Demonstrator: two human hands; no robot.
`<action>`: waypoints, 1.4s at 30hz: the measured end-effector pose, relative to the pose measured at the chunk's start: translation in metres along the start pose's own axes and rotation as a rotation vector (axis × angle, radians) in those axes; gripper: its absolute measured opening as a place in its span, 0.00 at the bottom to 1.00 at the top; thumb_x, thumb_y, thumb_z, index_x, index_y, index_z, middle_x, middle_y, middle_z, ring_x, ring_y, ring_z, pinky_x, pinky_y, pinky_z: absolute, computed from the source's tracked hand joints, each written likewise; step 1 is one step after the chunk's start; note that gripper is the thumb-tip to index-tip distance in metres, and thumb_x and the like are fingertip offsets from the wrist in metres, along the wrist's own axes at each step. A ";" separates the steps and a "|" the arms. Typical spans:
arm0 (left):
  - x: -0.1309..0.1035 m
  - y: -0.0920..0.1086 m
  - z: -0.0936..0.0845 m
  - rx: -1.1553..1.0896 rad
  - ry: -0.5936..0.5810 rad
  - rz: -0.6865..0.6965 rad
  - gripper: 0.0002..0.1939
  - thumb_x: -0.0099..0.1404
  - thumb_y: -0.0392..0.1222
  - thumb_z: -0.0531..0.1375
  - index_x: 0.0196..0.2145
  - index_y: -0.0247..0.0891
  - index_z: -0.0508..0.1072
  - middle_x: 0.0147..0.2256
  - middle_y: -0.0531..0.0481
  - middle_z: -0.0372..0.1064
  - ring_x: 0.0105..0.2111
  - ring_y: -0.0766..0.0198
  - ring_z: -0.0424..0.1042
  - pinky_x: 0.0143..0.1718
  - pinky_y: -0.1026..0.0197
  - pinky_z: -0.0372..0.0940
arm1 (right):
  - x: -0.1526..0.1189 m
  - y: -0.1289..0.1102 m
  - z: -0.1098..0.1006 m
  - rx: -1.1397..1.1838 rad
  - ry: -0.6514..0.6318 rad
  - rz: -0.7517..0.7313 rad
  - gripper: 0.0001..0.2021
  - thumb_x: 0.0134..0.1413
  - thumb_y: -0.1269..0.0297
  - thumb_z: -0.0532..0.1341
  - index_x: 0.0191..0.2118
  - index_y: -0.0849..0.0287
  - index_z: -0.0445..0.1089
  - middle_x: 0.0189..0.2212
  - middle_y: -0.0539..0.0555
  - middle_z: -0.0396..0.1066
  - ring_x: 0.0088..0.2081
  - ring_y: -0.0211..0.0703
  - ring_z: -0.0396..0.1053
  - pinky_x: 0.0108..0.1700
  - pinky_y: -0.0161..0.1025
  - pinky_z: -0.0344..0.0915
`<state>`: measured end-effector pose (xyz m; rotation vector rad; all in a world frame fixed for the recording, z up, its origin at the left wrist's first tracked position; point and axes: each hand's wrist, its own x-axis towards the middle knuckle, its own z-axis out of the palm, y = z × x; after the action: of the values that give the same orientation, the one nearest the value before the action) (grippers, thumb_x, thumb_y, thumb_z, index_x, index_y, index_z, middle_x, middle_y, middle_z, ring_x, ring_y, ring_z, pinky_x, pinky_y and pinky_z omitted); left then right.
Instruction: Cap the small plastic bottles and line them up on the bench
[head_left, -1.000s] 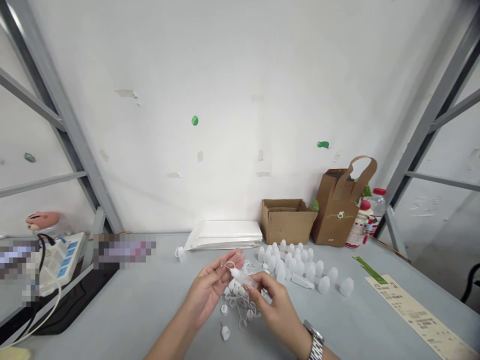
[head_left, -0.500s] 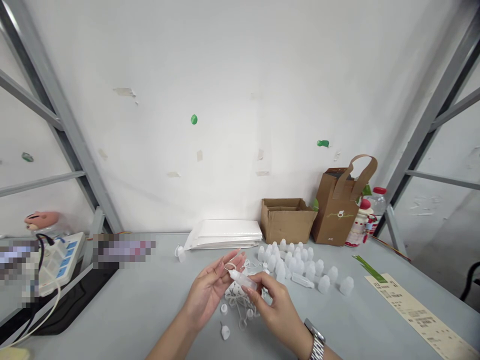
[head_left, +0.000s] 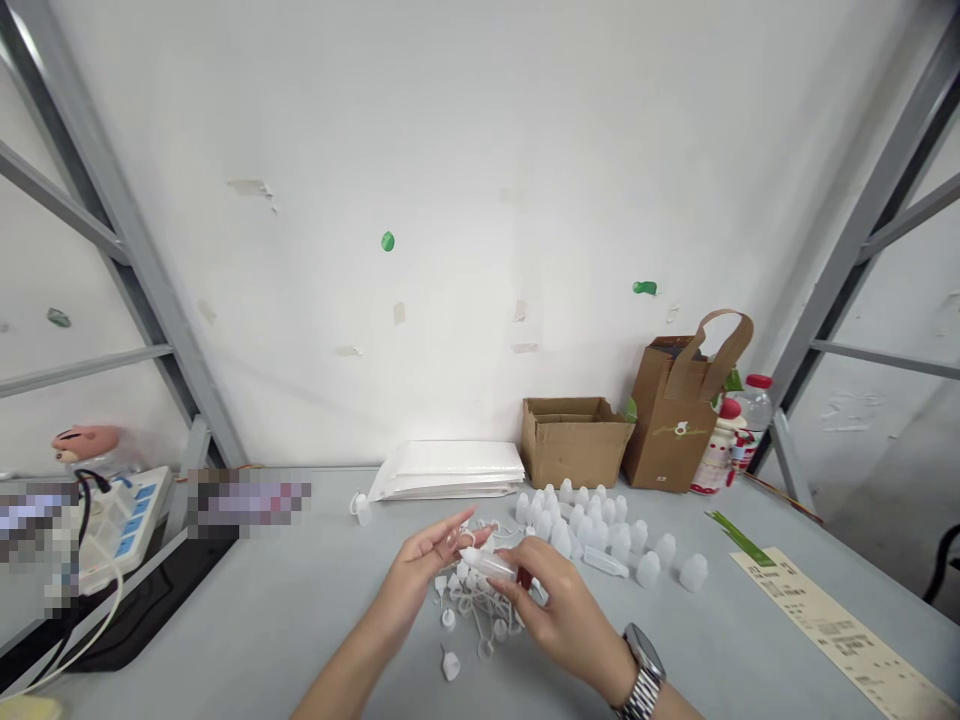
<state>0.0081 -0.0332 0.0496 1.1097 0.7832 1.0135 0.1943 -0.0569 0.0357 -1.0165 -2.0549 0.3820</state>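
Note:
My right hand (head_left: 551,595), with a wristwatch on the wrist, grips a small translucent squeeze bottle (head_left: 491,566) lying nearly level, its nozzle pointing left. At the nozzle end, my left hand (head_left: 427,560) pinches a white strap cap (head_left: 468,538) whose loop shows by the tip; the fingertips partly hide it. Below both hands lies a tangled heap of white strap caps (head_left: 472,600). One loose cap (head_left: 450,665) rests nearer to me. Several translucent bottles (head_left: 592,525) stand in a group to the right, and one bottle (head_left: 606,562) lies on its side.
A capped bottle (head_left: 361,508) stands at the left, beside stacked white mailers (head_left: 450,468). Behind the group are a cardboard box (head_left: 576,455) and a brown paper bag (head_left: 667,430). A printed paper strip (head_left: 832,625) lies right; a power strip (head_left: 131,530) sits far left.
The bottle has come closer to level, and the cap's loop now sits by its nozzle. My left fingers have turned and drawn together slightly; my right wrist has shifted a little right.

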 end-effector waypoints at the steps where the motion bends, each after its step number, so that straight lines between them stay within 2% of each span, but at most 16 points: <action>1: 0.000 0.000 0.000 0.022 -0.007 -0.003 0.25 0.57 0.49 0.57 0.51 0.37 0.65 0.45 0.43 0.71 0.50 0.53 0.65 0.54 0.53 0.53 | 0.000 0.001 0.000 0.000 0.001 -0.003 0.06 0.57 0.65 0.53 0.38 0.58 0.64 0.27 0.52 0.65 0.30 0.40 0.63 0.33 0.37 0.62; 7: -0.001 -0.002 0.000 0.038 -0.048 -0.020 0.24 0.58 0.50 0.57 0.51 0.39 0.66 0.47 0.44 0.69 0.50 0.53 0.64 0.53 0.53 0.55 | -0.001 0.002 0.006 0.081 -0.012 0.053 0.06 0.56 0.64 0.53 0.36 0.58 0.65 0.28 0.52 0.65 0.30 0.39 0.63 0.34 0.35 0.61; 12: 0.000 -0.004 0.003 -0.153 0.009 0.020 0.25 0.61 0.50 0.53 0.54 0.38 0.62 0.48 0.44 0.69 0.53 0.55 0.61 0.55 0.54 0.53 | 0.001 -0.003 0.011 0.266 -0.010 0.230 0.10 0.56 0.58 0.53 0.33 0.59 0.65 0.25 0.50 0.67 0.27 0.37 0.62 0.31 0.33 0.59; 15: 0.002 -0.004 0.003 -0.229 0.036 0.039 0.27 0.62 0.52 0.51 0.55 0.37 0.60 0.47 0.42 0.69 0.53 0.54 0.61 0.55 0.53 0.53 | 0.002 -0.003 0.014 0.311 -0.009 0.276 0.12 0.56 0.55 0.53 0.32 0.59 0.65 0.23 0.48 0.65 0.26 0.36 0.61 0.30 0.32 0.58; 20: 0.003 -0.007 0.001 -0.169 0.030 0.058 0.28 0.58 0.48 0.57 0.54 0.38 0.61 0.49 0.42 0.67 0.53 0.53 0.61 0.55 0.52 0.52 | 0.002 -0.002 0.015 0.300 -0.006 0.292 0.12 0.55 0.55 0.53 0.33 0.59 0.66 0.23 0.48 0.65 0.27 0.36 0.61 0.31 0.32 0.57; 24: 0.003 -0.007 0.002 -0.120 0.026 0.041 0.27 0.57 0.49 0.58 0.53 0.40 0.62 0.49 0.43 0.67 0.53 0.53 0.61 0.55 0.52 0.53 | 0.002 -0.001 0.016 0.296 0.003 0.300 0.12 0.55 0.55 0.53 0.32 0.59 0.65 0.23 0.48 0.64 0.26 0.36 0.60 0.31 0.33 0.57; 29: 0.005 -0.008 0.007 -0.102 0.014 0.047 0.27 0.55 0.53 0.58 0.50 0.39 0.66 0.52 0.42 0.64 0.53 0.51 0.60 0.55 0.51 0.52 | 0.003 0.001 0.023 0.426 0.015 0.373 0.15 0.55 0.52 0.52 0.31 0.60 0.64 0.21 0.48 0.63 0.25 0.36 0.60 0.29 0.32 0.58; 32: 0.007 -0.012 0.008 -0.036 0.027 0.035 0.25 0.49 0.50 0.64 0.45 0.38 0.71 0.49 0.41 0.67 0.52 0.50 0.63 0.53 0.51 0.56 | 0.002 0.003 0.028 0.499 -0.022 0.402 0.16 0.56 0.51 0.50 0.31 0.60 0.64 0.21 0.48 0.63 0.25 0.36 0.61 0.29 0.32 0.58; 35: 0.009 -0.015 0.007 0.049 0.067 0.046 0.19 0.45 0.47 0.67 0.36 0.36 0.75 0.44 0.41 0.72 0.48 0.50 0.67 0.49 0.52 0.61 | 0.002 0.003 0.029 0.489 -0.046 0.390 0.17 0.56 0.51 0.50 0.33 0.60 0.67 0.21 0.48 0.64 0.25 0.36 0.61 0.29 0.33 0.59; 38: 0.010 -0.008 0.002 0.134 0.126 0.080 0.19 0.46 0.49 0.65 0.34 0.35 0.75 0.38 0.42 0.75 0.43 0.50 0.70 0.47 0.52 0.63 | 0.002 0.000 0.026 0.434 -0.032 0.375 0.18 0.56 0.52 0.50 0.41 0.59 0.68 0.22 0.49 0.66 0.25 0.37 0.62 0.30 0.34 0.60; 40: 0.007 0.004 -0.005 0.233 0.242 0.127 0.20 0.45 0.51 0.65 0.34 0.36 0.74 0.35 0.44 0.76 0.41 0.51 0.71 0.45 0.52 0.63 | 0.002 -0.002 0.023 0.395 -0.026 0.362 0.19 0.56 0.52 0.51 0.46 0.58 0.66 0.23 0.50 0.67 0.26 0.38 0.63 0.32 0.35 0.61; 42: -0.002 0.022 -0.017 0.382 0.431 0.216 0.20 0.44 0.52 0.65 0.33 0.38 0.74 0.37 0.46 0.76 0.42 0.52 0.71 0.46 0.55 0.63 | 0.001 -0.004 0.020 0.359 -0.028 0.356 0.20 0.56 0.51 0.50 0.47 0.58 0.66 0.24 0.50 0.68 0.27 0.40 0.64 0.33 0.36 0.62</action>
<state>-0.0135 -0.0263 0.0659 1.3395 1.2615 1.3467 0.1764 -0.0571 0.0252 -1.1502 -1.7403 0.9173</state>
